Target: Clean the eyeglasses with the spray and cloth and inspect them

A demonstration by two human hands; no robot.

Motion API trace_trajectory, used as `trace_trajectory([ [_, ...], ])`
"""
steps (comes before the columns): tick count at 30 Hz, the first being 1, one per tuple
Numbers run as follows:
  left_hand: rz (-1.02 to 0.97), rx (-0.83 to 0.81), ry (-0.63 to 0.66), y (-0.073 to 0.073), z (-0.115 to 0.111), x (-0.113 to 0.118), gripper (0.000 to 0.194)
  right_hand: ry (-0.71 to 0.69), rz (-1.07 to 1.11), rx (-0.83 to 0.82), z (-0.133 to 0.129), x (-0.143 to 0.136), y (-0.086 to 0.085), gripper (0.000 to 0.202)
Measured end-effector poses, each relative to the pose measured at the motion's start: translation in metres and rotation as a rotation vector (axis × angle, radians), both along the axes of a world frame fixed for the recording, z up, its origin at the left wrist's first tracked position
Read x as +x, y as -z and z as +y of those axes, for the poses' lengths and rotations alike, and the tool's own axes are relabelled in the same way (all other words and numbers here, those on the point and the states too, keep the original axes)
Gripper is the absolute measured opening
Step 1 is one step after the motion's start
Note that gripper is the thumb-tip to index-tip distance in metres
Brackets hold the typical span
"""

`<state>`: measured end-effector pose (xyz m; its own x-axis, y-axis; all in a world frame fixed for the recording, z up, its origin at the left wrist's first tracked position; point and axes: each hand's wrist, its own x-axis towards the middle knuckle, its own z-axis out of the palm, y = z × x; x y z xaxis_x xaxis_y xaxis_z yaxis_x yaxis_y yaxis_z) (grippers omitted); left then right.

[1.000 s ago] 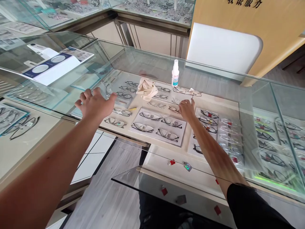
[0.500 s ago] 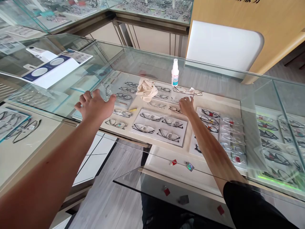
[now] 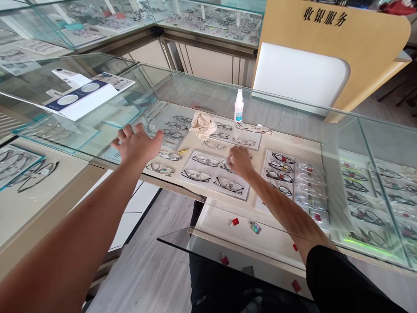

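My left hand (image 3: 138, 143) is over the left part of the glass showcase (image 3: 182, 78), fingers spread, holding nothing. Nearest to it are clear-lens glasses (image 3: 170, 155) and a pair below them (image 3: 160, 169). My right hand (image 3: 240, 161) has its fingers curled downward over the upper right of a white tray (image 3: 213, 198) with several glasses. The fingertips are hidden, so what they grip, if anything, cannot be made out. Dark-framed glasses (image 3: 230, 184) lie just below that hand. Farther back are a crumpled beige cloth (image 3: 202, 125), a white spray bottle (image 3: 239, 106) and thin-framed glasses (image 3: 254, 128).
Right of my right arm lie trays of glasses (image 3: 279, 175). A pulled-out white drawer (image 3: 215, 217) in front holds red tags (image 3: 235, 221) and a shiny tag (image 3: 256, 228). A folded card stand (image 3: 86, 98) stands at left. A wooden counter (image 3: 302, 39) is behind.
My right hand has moved left and nearer to me, from the glasses behind the tray to over its upper right part. My left hand stays spread in about the same place. The view has tilted up slightly.
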<state>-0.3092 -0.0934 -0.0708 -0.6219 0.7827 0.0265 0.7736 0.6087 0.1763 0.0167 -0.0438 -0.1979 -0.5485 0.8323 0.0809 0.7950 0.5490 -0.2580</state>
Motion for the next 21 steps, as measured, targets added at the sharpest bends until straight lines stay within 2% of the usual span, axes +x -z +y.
trace_trajectory([
  [3,-0.002,0.001,0.003,0.0,0.001,0.0,0.095,-0.241,-0.031,-0.096,-0.059,-0.022,0.003,0.03],
  [6,0.008,0.017,0.006,0.001,0.002,-0.001,0.096,-0.419,-0.037,-0.169,-0.111,-0.022,0.008,0.021],
  [9,0.012,0.013,0.015,0.002,0.004,-0.002,0.097,-0.482,-0.029,-0.234,-0.149,-0.003,0.007,0.02],
  [12,0.003,0.007,0.016,0.0,0.004,0.0,0.097,-0.456,-0.027,-0.305,-0.175,0.022,-0.004,0.018],
  [15,-0.005,0.001,0.007,-0.003,0.004,0.003,0.099,-0.387,-0.001,-0.428,-0.195,0.044,-0.025,0.015],
  [18,-0.011,-0.004,0.009,-0.004,0.005,0.004,0.099,-0.235,0.153,-0.735,-0.212,0.064,-0.057,0.018],
  [21,-0.004,0.002,0.013,-0.002,0.006,0.003,0.099,-0.102,0.295,-1.094,-0.221,0.081,-0.102,0.021],
])
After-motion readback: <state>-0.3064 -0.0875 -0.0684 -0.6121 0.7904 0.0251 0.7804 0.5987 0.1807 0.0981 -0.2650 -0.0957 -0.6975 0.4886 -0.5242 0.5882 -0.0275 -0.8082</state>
